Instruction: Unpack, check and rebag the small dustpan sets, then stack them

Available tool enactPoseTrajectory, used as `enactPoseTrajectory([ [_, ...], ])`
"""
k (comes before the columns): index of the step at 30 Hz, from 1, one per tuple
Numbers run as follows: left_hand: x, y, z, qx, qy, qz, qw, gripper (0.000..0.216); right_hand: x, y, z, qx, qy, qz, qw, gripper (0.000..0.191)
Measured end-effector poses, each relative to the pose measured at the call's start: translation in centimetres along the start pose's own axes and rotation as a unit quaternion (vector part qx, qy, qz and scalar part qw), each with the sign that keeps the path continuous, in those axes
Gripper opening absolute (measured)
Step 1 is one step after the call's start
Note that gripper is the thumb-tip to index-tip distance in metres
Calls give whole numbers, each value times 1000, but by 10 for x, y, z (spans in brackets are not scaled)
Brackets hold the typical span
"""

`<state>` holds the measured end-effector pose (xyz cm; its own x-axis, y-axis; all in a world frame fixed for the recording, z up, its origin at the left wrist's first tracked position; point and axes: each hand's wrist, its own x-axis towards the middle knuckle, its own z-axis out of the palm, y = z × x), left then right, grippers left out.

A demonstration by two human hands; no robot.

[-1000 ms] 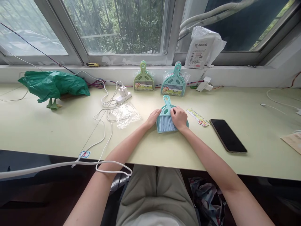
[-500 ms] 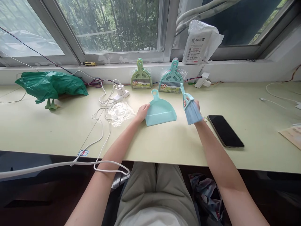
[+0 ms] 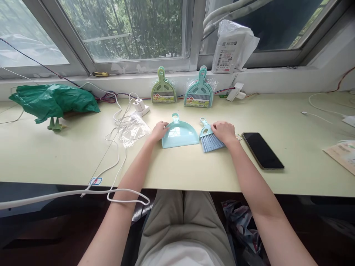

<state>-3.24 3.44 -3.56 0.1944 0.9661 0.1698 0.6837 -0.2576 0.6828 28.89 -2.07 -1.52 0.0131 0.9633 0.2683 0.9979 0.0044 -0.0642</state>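
A light-blue dustpan [image 3: 181, 135] lies on the table in front of me, its looped handle pointing to the window. At its left edge, my left hand [image 3: 159, 131] is closed on the rim. Just right of the dustpan is a small hand brush [image 3: 210, 142] with blue bristles, low at the tabletop. My right hand [image 3: 224, 132] covers the brush's right side and grips it, with some fingers hidden beneath. Behind these stand two wrapped dustpan-and-brush sets, one green [image 3: 164, 88] and one teal [image 3: 199, 89].
A black phone [image 3: 263, 150] lies right of my right hand. Clear plastic wrap [image 3: 133, 130], white cables [image 3: 118, 159] and a charger on a power strip [image 3: 141, 108] are at the left. Farther left lies a green plastic bag [image 3: 55, 99]. A white package [image 3: 231, 48] leans at the window.
The dustpan has come down flat onto the table, shifting slightly left. My right hand has turned over and lowered the brush beside it.
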Motion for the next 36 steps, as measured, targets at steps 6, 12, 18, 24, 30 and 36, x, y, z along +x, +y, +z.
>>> enactPoseTrajectory([
  [6,-4,8,0,26,-10,-2,1000,23,-2,-5,-1,-2,11,32,999,43],
  [12,-5,10,3,13,28,10,999,23,-3,-9,-5,44,50,74,995,43],
  [18,-8,21,4,43,75,22,996,25,-2,-3,-9,64,101,143,983,42],
  [24,-8,28,1,-13,176,65,982,22,2,4,-10,72,120,192,971,37],
  [30,-9,34,1,-77,228,92,966,24,2,7,-10,84,107,191,972,37],
  [36,-11,34,2,-62,218,85,970,23,3,7,-7,77,110,178,975,39],
])
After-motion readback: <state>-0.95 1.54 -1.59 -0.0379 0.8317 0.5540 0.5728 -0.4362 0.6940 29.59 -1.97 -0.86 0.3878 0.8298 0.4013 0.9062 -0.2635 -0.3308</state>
